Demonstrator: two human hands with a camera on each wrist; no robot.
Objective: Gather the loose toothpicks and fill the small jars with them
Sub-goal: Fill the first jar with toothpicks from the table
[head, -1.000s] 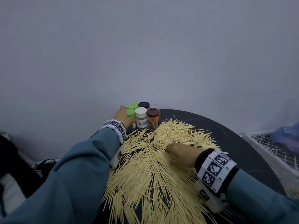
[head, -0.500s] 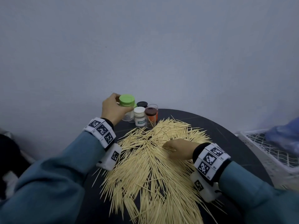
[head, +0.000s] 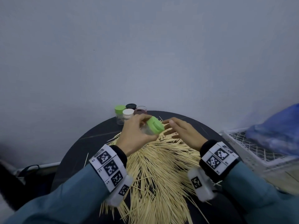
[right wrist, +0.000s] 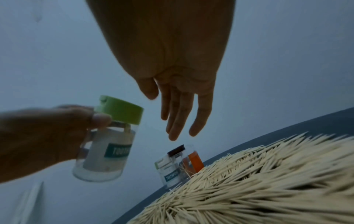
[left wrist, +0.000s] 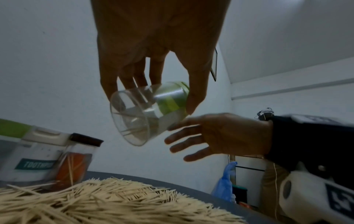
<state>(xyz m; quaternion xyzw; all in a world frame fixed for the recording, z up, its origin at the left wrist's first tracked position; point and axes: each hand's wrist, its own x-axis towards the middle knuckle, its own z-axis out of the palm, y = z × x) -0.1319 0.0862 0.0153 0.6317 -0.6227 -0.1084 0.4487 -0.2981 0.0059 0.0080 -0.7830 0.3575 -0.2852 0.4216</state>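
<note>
My left hand (head: 137, 131) grips a clear jar with a green lid (head: 155, 127) in the air above the pile, tilted toward the right; the same jar (left wrist: 147, 112) (right wrist: 107, 144) holds a few toothpicks. My right hand (head: 181, 130) hovers just right of the lid with fingers straight and spread, holding nothing. A big heap of loose toothpicks (head: 161, 172) covers the round black table (head: 84, 146). Several other small jars (head: 129, 113) stand at the table's far edge against the wall, with green, white, black and brown lids.
A grey wall rises right behind the jars. A white wire basket (head: 258, 151) with a blue bag (head: 278, 126) in it stands to the right of the table. Dark cables (head: 29, 170) lie on the floor at the left.
My left hand lifted the green-lidded jar from the group and brought it toward me over the pile. My right hand rose off the toothpicks and opened beside the lid.
</note>
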